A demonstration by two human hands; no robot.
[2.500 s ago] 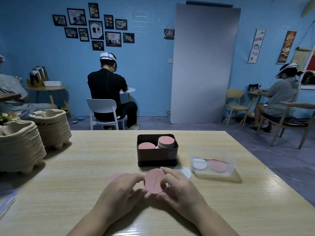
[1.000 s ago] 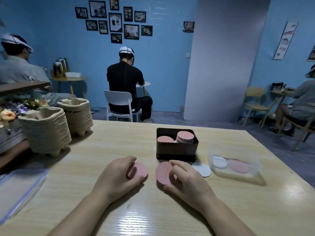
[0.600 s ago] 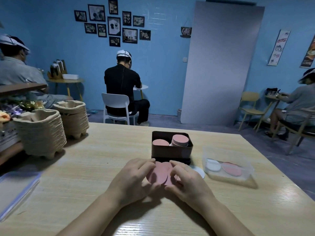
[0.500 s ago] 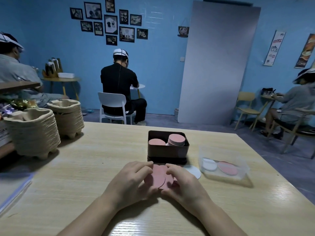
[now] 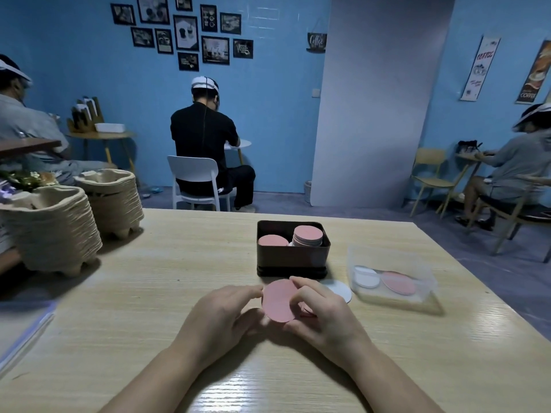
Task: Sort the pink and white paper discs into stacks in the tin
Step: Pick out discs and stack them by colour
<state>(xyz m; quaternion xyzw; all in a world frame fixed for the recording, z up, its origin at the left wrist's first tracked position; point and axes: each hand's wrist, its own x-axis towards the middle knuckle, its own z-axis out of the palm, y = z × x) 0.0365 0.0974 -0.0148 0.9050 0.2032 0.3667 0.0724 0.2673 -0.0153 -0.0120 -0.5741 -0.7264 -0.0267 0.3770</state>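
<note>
Pale wood-grain laminate, smooth and faintly glossy toward the near edge, covers the table (image 5: 149,293). A thin, round pink disc (image 5: 278,301) of matte paper is held tilted up off the surface between both hands, just in front of the tin. Its left rim is pinched by the curved forefinger and thumb of the left hand (image 5: 222,311), and its right rim by the bent fingers and thumb of the right hand (image 5: 320,312); both grips are narrow and closed on the disc's edge. A sliver of a second pink piece (image 5: 307,309) is seen under the right fingers; whether it is gripped cannot be told.

The tin (image 5: 293,259) is a dark brown rectangular box with rounded corners and a stepped base. Two round piles are set inside it: a taller stack (image 5: 308,234) at the right, pink-topped with finely layered sides, and a lower stack (image 5: 272,241) at the left, also pink-topped. A white disc (image 5: 340,289) is laid flat on the table just beside the right hand.

Further right, a clear plastic tub (image 5: 417,263) with soft, rounded walls is seen, with a small white round (image 5: 367,277) and a pink round (image 5: 399,283) lying flat in it, side by side. At the left, two piles of nested moulded-pulp trays (image 5: 50,231) are stood, ribbed and rough.
</note>
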